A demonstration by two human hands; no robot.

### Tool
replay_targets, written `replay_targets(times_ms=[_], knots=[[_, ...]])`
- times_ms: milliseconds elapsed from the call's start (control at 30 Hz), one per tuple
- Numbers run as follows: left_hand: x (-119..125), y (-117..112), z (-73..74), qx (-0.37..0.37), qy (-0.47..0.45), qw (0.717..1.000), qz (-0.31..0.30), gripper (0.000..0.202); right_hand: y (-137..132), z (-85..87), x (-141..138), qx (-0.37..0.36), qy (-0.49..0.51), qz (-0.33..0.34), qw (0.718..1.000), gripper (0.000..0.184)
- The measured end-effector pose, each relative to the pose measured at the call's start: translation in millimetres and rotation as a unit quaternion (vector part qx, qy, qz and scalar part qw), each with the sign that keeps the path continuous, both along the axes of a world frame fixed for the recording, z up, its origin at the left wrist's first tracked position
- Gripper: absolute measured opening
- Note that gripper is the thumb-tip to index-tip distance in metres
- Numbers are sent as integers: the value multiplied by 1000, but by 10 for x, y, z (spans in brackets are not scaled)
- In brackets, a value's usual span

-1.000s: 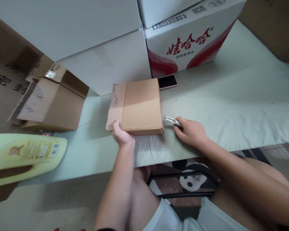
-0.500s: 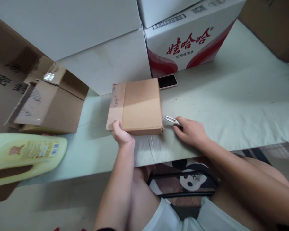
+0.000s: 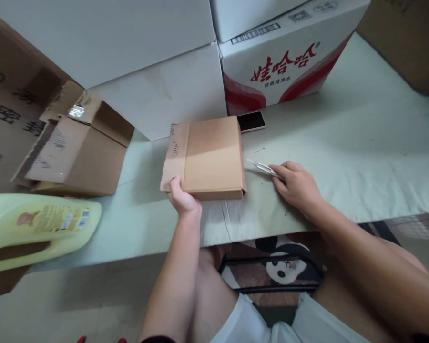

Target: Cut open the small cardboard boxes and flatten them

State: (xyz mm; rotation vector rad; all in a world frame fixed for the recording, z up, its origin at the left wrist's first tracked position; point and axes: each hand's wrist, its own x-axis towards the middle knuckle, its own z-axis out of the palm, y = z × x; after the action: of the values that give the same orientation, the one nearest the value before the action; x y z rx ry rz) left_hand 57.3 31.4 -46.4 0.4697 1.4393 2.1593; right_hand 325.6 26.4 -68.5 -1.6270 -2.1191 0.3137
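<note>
A flat brown cardboard box [image 3: 205,157] lies on the pale green table cover [image 3: 343,157] in front of me. My left hand [image 3: 181,200] grips its near left corner, thumb on top. My right hand [image 3: 297,185] rests on the cover just right of the box, fingers closed on a small silver utility knife [image 3: 262,167] whose tip points toward the box's right edge. A phone [image 3: 250,121] with a pink case lies face up behind the box.
White cartons [image 3: 157,90] and a red-printed white carton [image 3: 286,62] stand behind. An opened brown box [image 3: 78,152] sits left, and a yellow-green detergent jug [image 3: 35,226] lies at the near left. A brown carton [image 3: 407,43] is at the far right.
My right hand with the knife has moved slightly right and away from the box's near corner. The left hand and the box have stayed put.
</note>
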Motion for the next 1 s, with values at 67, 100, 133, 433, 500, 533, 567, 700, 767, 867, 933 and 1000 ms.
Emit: replay_targets(times_ms=[67,100,133,433,500,533,567,700,767,867,933,1000], knots=[[0,-5,-8,11,11,1000,-1,14,1,-22,-8,29,-19,1,999,34],[3,-8,-12,13,13,1000,-3,15,-2,-25,-21,43,-15,0,999,34],[10,-12,-15,11,11,1000,-9,16,-8,-22,-39,54,0,5,999,34],[119,-59,-12,7,-25,990,-138,19,-110,118,-215,84,149,177,969,34],[129,-64,-14,5,-28,989,-143,19,-123,124,-217,83,150,173,970,38],[131,-65,-15,4,-30,989,-142,19,-124,121,-213,81,145,165,972,40],[133,-65,-15,3,-33,989,-141,19,-121,114,-207,77,134,157,976,42],[139,-59,-7,-1,-51,990,-129,18,-93,72,-182,34,50,159,985,41],[142,-55,2,-4,-64,990,-127,20,-85,55,-177,18,32,168,985,40],[142,-52,5,-5,-86,988,-128,23,-84,37,-174,15,59,158,986,44],[137,-52,-5,-8,-95,987,-133,24,-81,25,-170,15,93,149,984,46],[130,-54,-21,-13,-94,985,-142,25,-74,12,-165,14,132,146,980,48]])
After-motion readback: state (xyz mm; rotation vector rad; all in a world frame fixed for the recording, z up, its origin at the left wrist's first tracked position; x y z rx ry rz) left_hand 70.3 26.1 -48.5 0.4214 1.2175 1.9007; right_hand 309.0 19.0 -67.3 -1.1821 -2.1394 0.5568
